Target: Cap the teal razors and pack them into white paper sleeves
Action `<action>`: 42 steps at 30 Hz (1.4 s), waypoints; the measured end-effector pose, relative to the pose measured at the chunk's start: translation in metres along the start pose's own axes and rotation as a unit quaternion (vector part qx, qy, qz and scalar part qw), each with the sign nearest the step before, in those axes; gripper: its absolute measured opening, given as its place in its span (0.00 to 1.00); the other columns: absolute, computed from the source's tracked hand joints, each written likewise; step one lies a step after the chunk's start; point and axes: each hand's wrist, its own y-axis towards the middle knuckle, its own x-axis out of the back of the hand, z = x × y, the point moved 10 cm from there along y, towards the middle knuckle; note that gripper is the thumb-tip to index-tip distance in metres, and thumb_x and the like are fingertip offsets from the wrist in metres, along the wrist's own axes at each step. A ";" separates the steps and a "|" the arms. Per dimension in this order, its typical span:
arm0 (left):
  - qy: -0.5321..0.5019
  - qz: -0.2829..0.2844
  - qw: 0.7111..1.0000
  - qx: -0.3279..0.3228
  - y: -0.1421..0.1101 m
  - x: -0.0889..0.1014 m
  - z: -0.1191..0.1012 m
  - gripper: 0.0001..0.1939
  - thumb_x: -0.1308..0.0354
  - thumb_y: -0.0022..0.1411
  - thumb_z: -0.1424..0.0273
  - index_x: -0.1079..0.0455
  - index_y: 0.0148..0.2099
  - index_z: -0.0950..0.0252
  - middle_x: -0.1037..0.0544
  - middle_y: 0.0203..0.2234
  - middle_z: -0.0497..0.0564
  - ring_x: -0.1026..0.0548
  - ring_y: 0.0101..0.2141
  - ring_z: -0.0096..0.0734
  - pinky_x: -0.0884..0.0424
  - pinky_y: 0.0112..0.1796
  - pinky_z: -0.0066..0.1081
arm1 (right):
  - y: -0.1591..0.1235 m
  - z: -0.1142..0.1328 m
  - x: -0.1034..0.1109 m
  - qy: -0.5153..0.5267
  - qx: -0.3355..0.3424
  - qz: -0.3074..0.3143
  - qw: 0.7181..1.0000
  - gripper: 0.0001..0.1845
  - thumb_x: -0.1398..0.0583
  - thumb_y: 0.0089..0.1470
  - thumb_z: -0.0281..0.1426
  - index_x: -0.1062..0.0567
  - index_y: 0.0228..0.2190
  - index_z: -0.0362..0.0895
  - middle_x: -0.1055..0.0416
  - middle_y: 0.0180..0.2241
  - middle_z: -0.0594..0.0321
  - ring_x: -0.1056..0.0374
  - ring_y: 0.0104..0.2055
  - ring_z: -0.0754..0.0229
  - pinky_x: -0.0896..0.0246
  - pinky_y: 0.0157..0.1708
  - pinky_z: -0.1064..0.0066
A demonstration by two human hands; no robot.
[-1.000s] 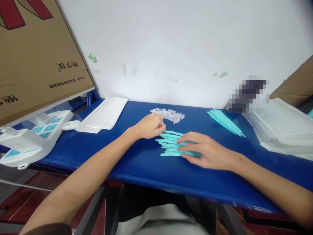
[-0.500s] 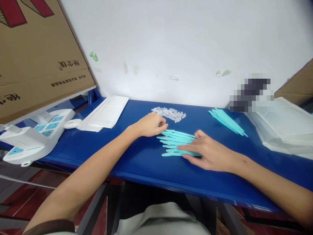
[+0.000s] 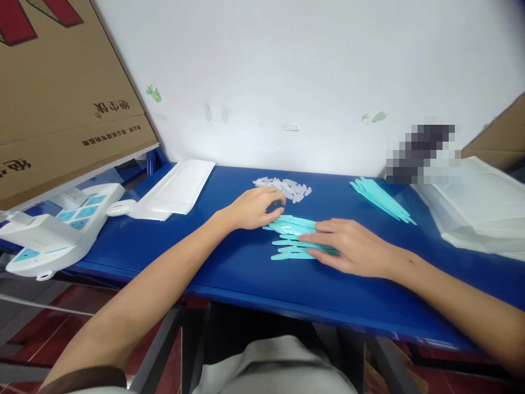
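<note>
Several thin turquoise plastic sticks, shaped like eyebrow razors, lie side by side on the blue table, tips towards the left. My right hand rests on their right ends, its fingers spread and nearly flat. At their far left end is my left hand, thumb and forefinger curved with a gap between them. I see nothing held in that gap; the thumb is close to the upper sticks. A small glint shows on the upper sticks. Just behind the left hand is a loose pile of small translucent caps.
Another bundle of turquoise sticks lies at the back right, beside clear plastic bags. On the left are white flat packets, a white power strip and a large cardboard box. A white wall borders the table behind.
My left hand's thumb and forefinger have parted from a closed curl. My right hand has shifted slightly up, and the upper sticks lie closer together.
</note>
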 end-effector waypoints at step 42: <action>-0.029 0.159 0.987 0.013 -0.006 -0.038 -0.019 0.42 0.46 0.68 0.40 0.43 0.74 0.58 0.44 0.71 0.65 0.46 0.69 0.64 0.47 0.65 0.63 | -0.005 -0.016 -0.004 0.050 -0.152 -0.020 0.987 0.22 0.49 0.72 0.40 0.31 0.61 0.47 0.32 0.66 0.45 0.39 0.70 0.39 0.43 0.66 0.33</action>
